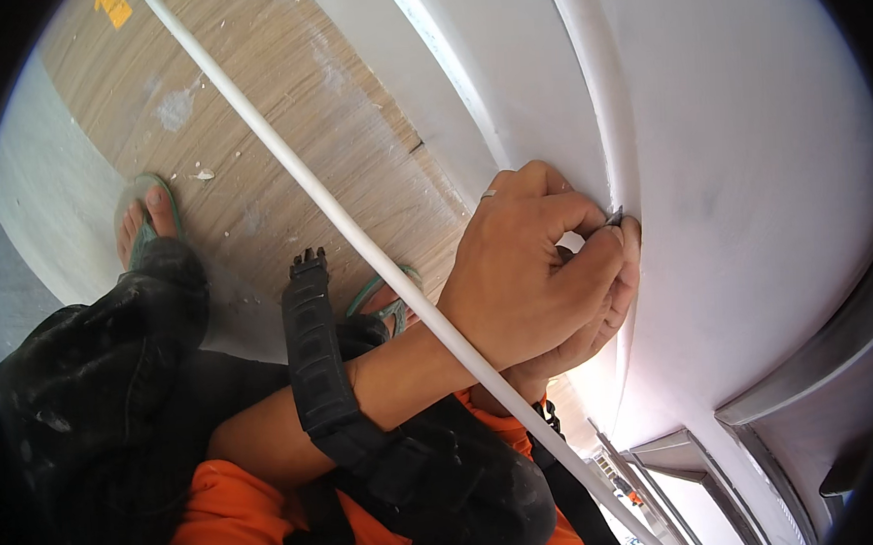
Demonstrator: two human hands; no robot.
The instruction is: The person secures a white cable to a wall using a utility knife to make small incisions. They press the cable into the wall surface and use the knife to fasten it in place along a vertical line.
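Note:
My left hand [515,268], seen from the back with a ring on one finger, is closed in a pinch around a small grey metal piece [612,218] against a white strip [596,116] running along the white wall [734,119]. My right hand [598,333] is mostly behind it, fingers curled up to the same spot; what it grips is partly hidden. A long thin white rod or pipe [303,171] slants across the view in front of my left wrist. A black strap [318,358] is on my left forearm.
A wood-look floor [202,137] with white specks lies below, with my sandalled feet [147,219] on it and a yellow tag [112,8] at the top left. Grey floor is at the far left. Dark metal frames [797,372] stand at the lower right.

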